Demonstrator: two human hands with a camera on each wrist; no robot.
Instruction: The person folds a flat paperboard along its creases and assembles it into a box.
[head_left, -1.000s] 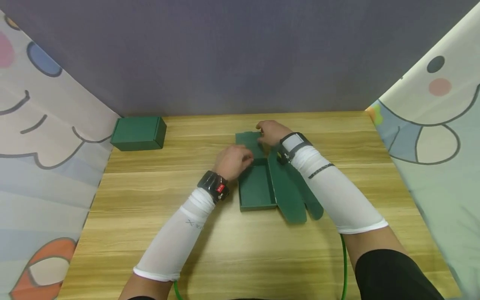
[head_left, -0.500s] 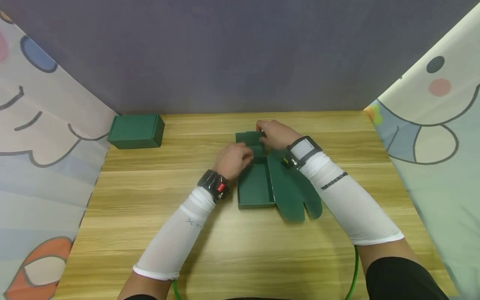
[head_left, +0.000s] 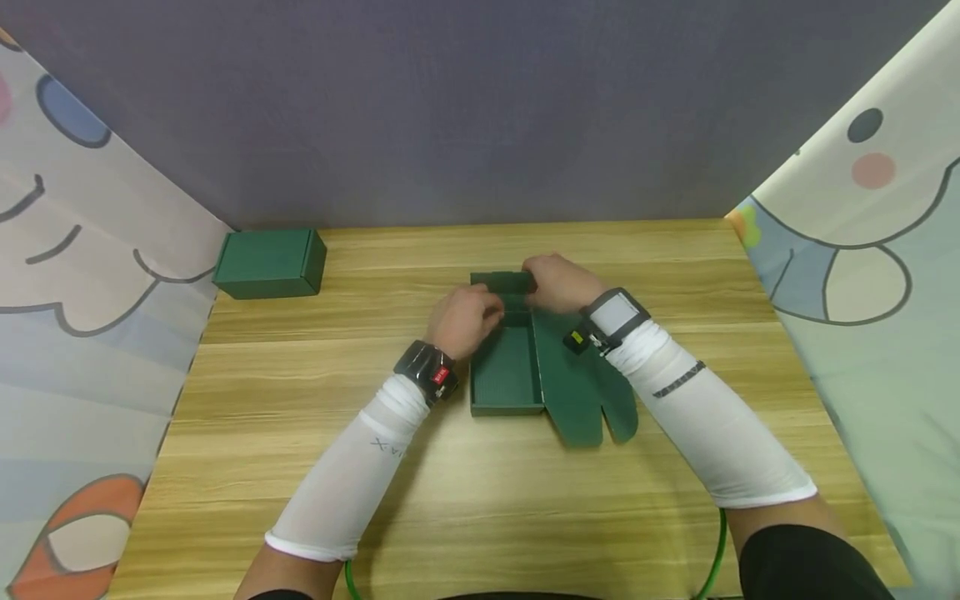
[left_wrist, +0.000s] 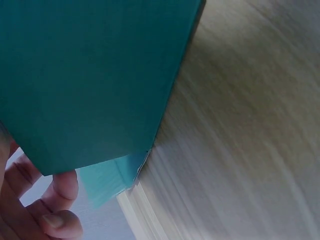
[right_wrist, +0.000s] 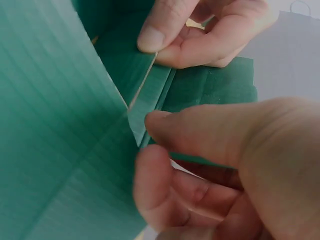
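Observation:
A green cardboard box (head_left: 506, 371) lies partly folded on the table, its tray facing up and its lid panel (head_left: 572, 387) spread out to the right. At its far end, an end flap (head_left: 497, 282) is bent up along a crease. My left hand (head_left: 459, 321) is at the far left corner; the right wrist view shows its thumb (right_wrist: 151, 39) and forefinger pinching a panel edge. My right hand (head_left: 562, 283) holds the far right corner of the folded flap, thumb above and forefinger below. The left wrist view has the box's outer side wall (left_wrist: 100, 80) across it.
A closed green box (head_left: 270, 262) stands at the back left of the wooden table (head_left: 360, 275). Behind rises a grey partition (head_left: 480, 117), with cartoon-printed cloth on both sides. Green cables (head_left: 717, 554) run from the sleeves.
My right hand has drawn slightly nearer and rightward, and the far end flap has tipped inward with it, now looking shorter. The left hand has stayed nearly still at its corner.

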